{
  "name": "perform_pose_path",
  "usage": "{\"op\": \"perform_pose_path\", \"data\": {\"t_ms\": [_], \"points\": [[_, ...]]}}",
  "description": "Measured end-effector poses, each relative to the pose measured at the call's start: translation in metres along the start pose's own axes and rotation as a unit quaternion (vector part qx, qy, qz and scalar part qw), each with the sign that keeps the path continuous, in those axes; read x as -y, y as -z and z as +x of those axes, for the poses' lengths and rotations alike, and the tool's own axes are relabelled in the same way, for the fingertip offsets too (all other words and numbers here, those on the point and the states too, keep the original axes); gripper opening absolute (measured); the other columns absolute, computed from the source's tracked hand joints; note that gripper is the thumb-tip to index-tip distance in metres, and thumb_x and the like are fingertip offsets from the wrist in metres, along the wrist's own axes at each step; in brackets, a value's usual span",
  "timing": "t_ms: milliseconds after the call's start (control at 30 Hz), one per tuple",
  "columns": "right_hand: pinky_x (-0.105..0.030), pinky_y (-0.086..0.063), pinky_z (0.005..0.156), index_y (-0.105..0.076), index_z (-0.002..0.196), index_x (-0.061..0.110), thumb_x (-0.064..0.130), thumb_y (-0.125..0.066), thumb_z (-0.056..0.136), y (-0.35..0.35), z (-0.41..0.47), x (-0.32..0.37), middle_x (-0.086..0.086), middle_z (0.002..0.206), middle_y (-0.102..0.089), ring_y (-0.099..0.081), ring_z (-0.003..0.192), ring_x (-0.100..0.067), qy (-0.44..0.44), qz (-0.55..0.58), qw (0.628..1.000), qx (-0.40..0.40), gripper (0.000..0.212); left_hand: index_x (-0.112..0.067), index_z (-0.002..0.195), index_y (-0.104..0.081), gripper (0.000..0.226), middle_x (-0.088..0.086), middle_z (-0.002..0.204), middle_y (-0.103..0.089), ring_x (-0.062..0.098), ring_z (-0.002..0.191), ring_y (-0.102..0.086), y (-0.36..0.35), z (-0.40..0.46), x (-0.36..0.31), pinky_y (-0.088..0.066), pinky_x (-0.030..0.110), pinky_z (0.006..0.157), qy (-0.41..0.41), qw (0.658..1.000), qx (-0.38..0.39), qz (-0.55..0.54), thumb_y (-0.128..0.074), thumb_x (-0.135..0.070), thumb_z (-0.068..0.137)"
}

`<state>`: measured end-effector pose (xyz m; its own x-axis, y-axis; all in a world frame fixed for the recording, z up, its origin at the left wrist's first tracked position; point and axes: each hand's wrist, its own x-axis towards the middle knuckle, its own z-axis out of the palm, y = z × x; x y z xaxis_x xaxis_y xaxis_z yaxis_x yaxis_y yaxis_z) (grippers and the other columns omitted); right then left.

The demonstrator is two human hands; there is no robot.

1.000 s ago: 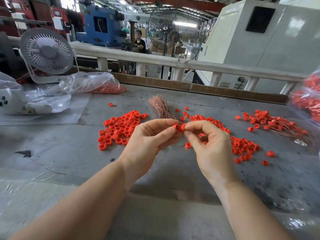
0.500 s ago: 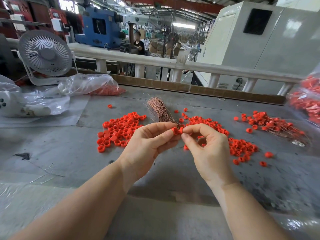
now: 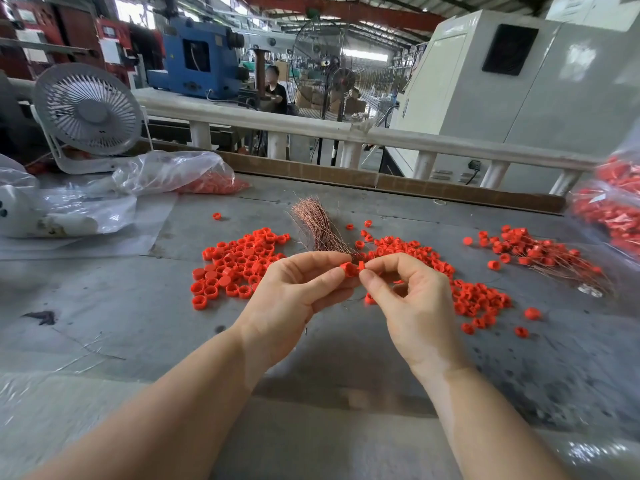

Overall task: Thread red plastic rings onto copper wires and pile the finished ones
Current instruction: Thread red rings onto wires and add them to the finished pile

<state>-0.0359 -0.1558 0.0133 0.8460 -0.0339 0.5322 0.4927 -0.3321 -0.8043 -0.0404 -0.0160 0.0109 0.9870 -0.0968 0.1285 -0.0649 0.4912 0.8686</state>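
Head: bare table (image 3: 104, 341) beside left hand (image 3: 294, 299)

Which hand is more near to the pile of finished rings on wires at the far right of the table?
The right hand. The pile of finished rings on wires lies to its right; the left hand is farther away, beyond the right hand.

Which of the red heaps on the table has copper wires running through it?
The far-right heap: thin copper wires stick out among its rings. The left heap and middle heap are loose rings only.
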Motion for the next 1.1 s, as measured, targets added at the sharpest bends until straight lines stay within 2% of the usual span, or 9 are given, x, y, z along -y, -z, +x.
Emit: {"op": "perform_pose_path", "data": {"t_ms": [300, 533, 700, 767, 900, 1000, 1100], "points": [[-0.036, -0.051, 0.066, -0.063, 0.071, 0.029, 0.010, -0.068, 0.083, 0.000, 0.000, -0.002, 0.012, 0.070, -0.066, -0.063, 0.064, -0.021, -0.011, 0.003, 1.000, 0.007, 0.023, -0.015, 0.076, -0.077, 0.018, 0.008, 0.082, -0.073, 0.016, 0.078, -0.071, 0.001, -0.002, 0.001, -0.055, 0.021, 0.068, -0.015, 1.000, 0.005, 0.018, -0.065, -0.008, 0.064], [-0.029, -0.050, 0.064, -0.064, 0.072, 0.028, 0.010, -0.068, 0.083, 0.001, 0.000, -0.004, 0.012, 0.072, -0.066, -0.062, 0.064, -0.016, -0.005, -0.013, 1.000, 0.018, 0.021, -0.014, 0.075, -0.076, 0.017, 0.009, 0.080, -0.073, 0.017, 0.077, -0.071, 0.000, -0.002, 0.001, -0.056, 0.022, 0.069, -0.018, 0.999, -0.001, 0.028, -0.064, -0.008, 0.064], [-0.022, -0.048, 0.060, -0.063, 0.071, 0.028, 0.010, -0.069, 0.082, 0.000, 0.000, -0.006, 0.014, 0.069, -0.065, -0.060, 0.062, -0.013, 0.004, -0.040, 0.999, 0.020, 0.021, -0.009, 0.083, -0.070, 0.019, 0.008, 0.078, -0.073, 0.015, 0.072, -0.070, 0.002, -0.001, 0.002, -0.056, 0.020, 0.066, -0.012, 0.999, -0.013, 0.034, -0.063, -0.007, 0.066], [-0.021, -0.046, 0.059, -0.063, 0.070, 0.026, 0.011, -0.069, 0.081, 0.000, -0.001, -0.009, 0.012, 0.063, -0.064, -0.059, 0.059, -0.010, 0.004, -0.078, 0.997, 0.012, 0.020, -0.010, 0.082, -0.071, 0.015, 0.010, 0.079, -0.073, 0.016, 0.074, -0.070, 0.003, -0.001, 0.002, -0.055, 0.020, 0.065, -0.009, 0.999, -0.023, 0.041, -0.063, -0.004, 0.071], [-0.033, -0.048, 0.066, -0.059, 0.068, 0.023, 0.010, -0.069, 0.080, 0.005, 0.002, -0.016, 0.010, 0.058, -0.061, -0.061, 0.068, -0.018, -0.018, -0.192, 0.980, -0.050, 0.020, -0.008, 0.082, -0.071, 0.015, 0.011, 0.079, -0.073, 0.017, 0.075, -0.070, 0.004, 0.000, 0.003, -0.055, 0.020, 0.064, -0.006, 0.999, -0.044, 0.021, -0.061, 0.002, 0.076], [-0.034, -0.045, 0.071, -0.060, 0.076, 0.022, 0.014, -0.066, 0.081, 0.012, 0.004, -0.019, 0.004, 0.072, -0.065, -0.060, 0.081, -0.026, -0.055, -0.297, 0.951, -0.071, 0.011, -0.006, 0.084, -0.070, 0.016, 0.011, 0.080, -0.073, 0.017, 0.076, -0.070, 0.003, 0.000, 0.003, -0.055, 0.021, 0.065, -0.004, 0.999, -0.046, 0.017, -0.063, -0.002, 0.071], [-0.033, -0.040, 0.079, -0.062, 0.084, 0.023, 0.018, -0.062, 0.084, 0.017, 0.004, -0.022, 0.001, 0.086, -0.068, -0.058, 0.092, -0.026, -0.084, -0.387, 0.917, -0.046, 0.005, -0.006, 0.084, -0.070, 0.016, 0.012, 0.079, -0.073, 0.017, 0.075, -0.070, 0.003, 0.000, 0.004, -0.056, 0.021, 0.065, -0.002, 0.999, -0.047, 0.016, -0.063, -0.003, 0.070]]}}
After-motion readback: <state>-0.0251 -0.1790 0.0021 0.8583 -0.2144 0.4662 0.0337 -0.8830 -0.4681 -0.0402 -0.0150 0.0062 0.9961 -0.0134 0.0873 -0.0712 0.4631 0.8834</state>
